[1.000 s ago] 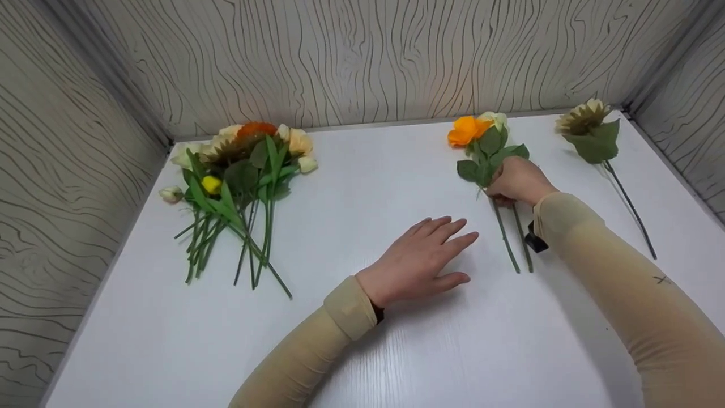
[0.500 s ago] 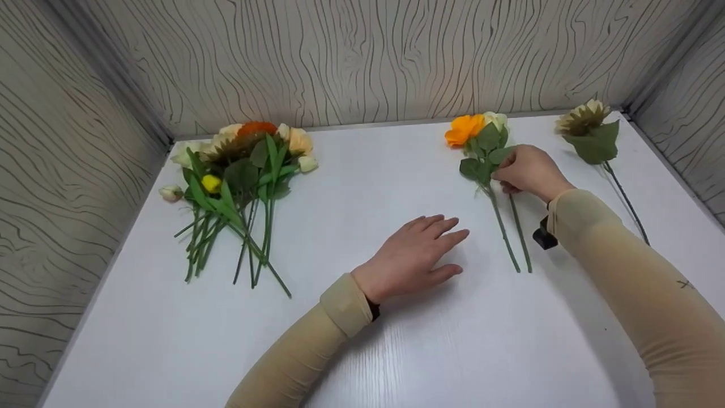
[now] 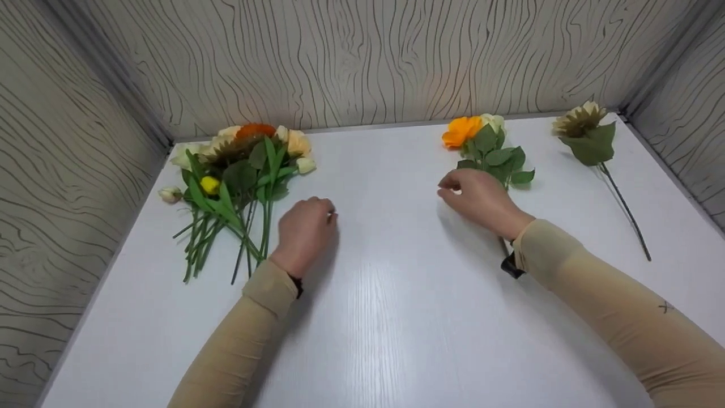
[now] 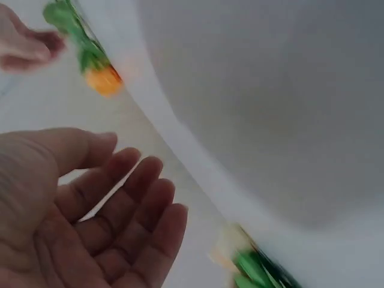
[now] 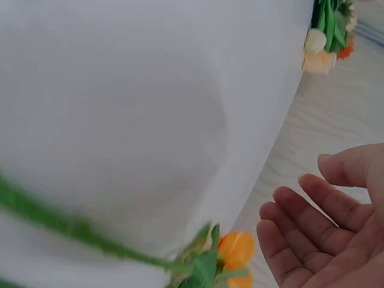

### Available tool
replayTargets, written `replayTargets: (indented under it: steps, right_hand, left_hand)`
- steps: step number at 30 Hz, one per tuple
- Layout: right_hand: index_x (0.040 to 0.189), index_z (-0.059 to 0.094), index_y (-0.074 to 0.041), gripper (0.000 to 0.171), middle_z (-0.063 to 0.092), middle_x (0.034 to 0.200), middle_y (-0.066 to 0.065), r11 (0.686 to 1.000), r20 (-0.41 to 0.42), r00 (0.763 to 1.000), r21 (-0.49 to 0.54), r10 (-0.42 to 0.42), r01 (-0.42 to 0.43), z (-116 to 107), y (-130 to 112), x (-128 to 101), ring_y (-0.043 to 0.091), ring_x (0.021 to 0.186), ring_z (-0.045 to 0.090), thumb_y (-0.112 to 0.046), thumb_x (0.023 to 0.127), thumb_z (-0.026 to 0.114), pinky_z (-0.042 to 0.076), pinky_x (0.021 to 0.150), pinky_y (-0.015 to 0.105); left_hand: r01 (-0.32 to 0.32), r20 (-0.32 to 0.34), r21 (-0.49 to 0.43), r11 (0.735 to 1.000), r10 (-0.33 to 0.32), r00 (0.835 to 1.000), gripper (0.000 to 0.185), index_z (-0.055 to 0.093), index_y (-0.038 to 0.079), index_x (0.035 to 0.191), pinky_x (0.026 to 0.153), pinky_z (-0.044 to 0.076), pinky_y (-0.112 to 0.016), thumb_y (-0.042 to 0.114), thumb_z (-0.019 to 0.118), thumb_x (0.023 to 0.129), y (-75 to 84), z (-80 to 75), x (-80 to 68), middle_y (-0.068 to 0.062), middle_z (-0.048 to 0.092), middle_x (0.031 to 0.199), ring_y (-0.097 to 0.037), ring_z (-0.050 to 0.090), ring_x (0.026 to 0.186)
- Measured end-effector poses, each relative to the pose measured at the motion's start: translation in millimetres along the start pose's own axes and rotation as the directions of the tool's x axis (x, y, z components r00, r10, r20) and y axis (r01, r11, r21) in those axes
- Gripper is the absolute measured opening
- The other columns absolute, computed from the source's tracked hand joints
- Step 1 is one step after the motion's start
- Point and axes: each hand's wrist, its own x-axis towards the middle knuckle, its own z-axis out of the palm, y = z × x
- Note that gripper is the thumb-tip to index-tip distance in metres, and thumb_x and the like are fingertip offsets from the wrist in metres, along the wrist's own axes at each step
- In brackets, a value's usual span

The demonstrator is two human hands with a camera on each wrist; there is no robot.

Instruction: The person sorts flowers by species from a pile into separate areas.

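My left hand [image 3: 305, 235] hovers beside the right edge of a large bunch of artificial flowers, covering some stem ends. The left wrist view shows its fingers [image 4: 141, 207] loosely bent with nothing between them. My right hand [image 3: 481, 201] is over the stems of an orange flower [image 3: 463, 132] and a pale flower [image 3: 494, 121], hiding much of them. In the right wrist view its fingers [image 5: 309, 231] are relaxed and hold nothing. The large bunch mixes an orange-red bloom [image 3: 256, 131], cream blooms [image 3: 297, 143], a yellow bud [image 3: 210, 185] and green leaves [image 3: 241, 177].
A single cream flower [image 3: 580, 119] with a big leaf and a long dark stem [image 3: 626, 212] lies at the right of the white table [image 3: 374, 328]. Wood-grain patterned panels [image 3: 362, 62] enclose the back and sides.
My right hand has released the orange and pale flowers and moved left and down. My left hand has swung left to the large bunch, its fingers bending from spread. The flowers lie almost unmoved.
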Motion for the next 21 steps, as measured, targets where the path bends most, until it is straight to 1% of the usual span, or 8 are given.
replayTargets:
  steps: [2, 4, 6, 9, 12, 15, 18, 21]
  right_hand:
    - [0.123, 0.071, -0.003, 0.029, 0.069, 0.123, 0.013, 0.997, 0.031, 0.997, -0.025, -0.076, 0.076, 15, -14, -4, 0.032, 0.117, 0.062, -0.022, 0.102, 0.063, 0.047, 0.103, 0.052]
    - [0.123, 0.071, -0.004, 0.029, 0.070, 0.124, 0.011, 0.987, 0.060, 0.986, -0.044, -0.155, 0.158, 30, -29, -9, 0.032, 0.120, 0.062, -0.022, 0.101, 0.064, 0.046, 0.105, 0.051]
    - [0.123, 0.072, -0.005, 0.029, 0.071, 0.123, 0.010, 0.968, 0.086, 0.968, -0.066, -0.235, 0.241, 44, -42, -14, 0.030, 0.121, 0.062, -0.022, 0.101, 0.066, 0.046, 0.105, 0.050]
    - [0.123, 0.072, -0.005, 0.029, 0.071, 0.121, 0.009, 0.933, 0.134, 0.932, -0.082, -0.337, 0.349, 66, -62, -18, 0.029, 0.120, 0.063, -0.022, 0.101, 0.066, 0.047, 0.105, 0.048]
    - [0.123, 0.072, -0.004, 0.029, 0.071, 0.121, 0.008, 0.905, 0.181, 0.899, -0.080, -0.399, 0.418, 84, -82, -17, 0.028, 0.119, 0.062, -0.021, 0.101, 0.065, 0.046, 0.106, 0.045]
    - [0.123, 0.072, -0.004, 0.029, 0.071, 0.121, 0.008, 0.887, 0.219, 0.875, -0.074, -0.431, 0.456, 98, -99, -13, 0.027, 0.119, 0.062, -0.020, 0.101, 0.063, 0.046, 0.105, 0.044]
    - [0.123, 0.073, -0.005, 0.028, 0.071, 0.121, 0.007, 0.876, 0.245, 0.859, -0.067, -0.449, 0.477, 105, -114, -9, 0.026, 0.119, 0.063, -0.021, 0.102, 0.063, 0.047, 0.105, 0.042]
    - [0.122, 0.073, -0.005, 0.027, 0.072, 0.120, 0.007, 0.869, 0.254, 0.848, -0.053, -0.465, 0.492, 109, -124, -6, 0.025, 0.118, 0.063, -0.021, 0.102, 0.063, 0.047, 0.104, 0.041]
  left_hand:
    - [0.077, -0.010, 0.025, 0.997, -0.077, 0.997, 0.011, 0.072, 0.003, 0.097, 0.066, 0.056, -0.046, 0.012, 0.066, 0.100, -25.6, -7.1, -4.3, -0.013, 0.069, 0.087, -0.033, 0.067, 0.079]
    - [0.144, -0.006, 0.032, 0.989, -0.144, 0.990, 0.012, 0.068, 0.002, 0.094, 0.063, 0.055, -0.048, 0.012, 0.066, 0.100, -47.8, -13.6, -9.8, -0.015, 0.066, 0.084, -0.035, 0.066, 0.077]
    - [0.200, 0.006, 0.039, 0.979, -0.200, 0.980, 0.014, 0.065, 0.001, 0.092, 0.061, 0.053, -0.049, 0.013, 0.065, 0.099, -65.9, -18.4, -14.8, -0.016, 0.064, 0.082, -0.037, 0.065, 0.075]
    - [0.263, 0.047, 0.041, 0.964, -0.264, 0.963, 0.019, 0.061, 0.001, 0.089, 0.057, 0.050, -0.047, 0.017, 0.065, 0.099, -84.7, -23.1, -20.6, -0.015, 0.060, 0.078, -0.035, 0.062, 0.070]
    - [0.293, 0.097, 0.047, 0.955, -0.296, 0.950, 0.023, 0.059, 0.002, 0.086, 0.052, 0.045, -0.044, 0.020, 0.065, 0.098, -93.7, -26.6, -22.7, -0.014, 0.057, 0.072, -0.032, 0.059, 0.065]
    - [0.311, 0.149, 0.043, 0.949, -0.314, 0.938, 0.025, 0.060, 0.003, 0.085, 0.051, 0.042, -0.041, 0.023, 0.064, 0.099, -96.9, -28.3, -22.2, -0.012, 0.057, 0.071, -0.029, 0.056, 0.062]
    - [0.335, 0.192, 0.019, 0.942, -0.333, 0.923, 0.023, 0.061, 0.004, 0.085, 0.053, 0.040, -0.039, 0.022, 0.063, 0.098, -98.0, -28.4, -19.9, -0.011, 0.058, 0.072, -0.029, 0.055, 0.064]
    - [0.352, 0.220, 0.019, 0.936, -0.348, 0.912, 0.022, 0.061, 0.004, 0.085, 0.055, 0.041, -0.039, 0.021, 0.062, 0.098, -98.2, -28.1, -18.0, -0.011, 0.058, 0.073, -0.029, 0.055, 0.065]
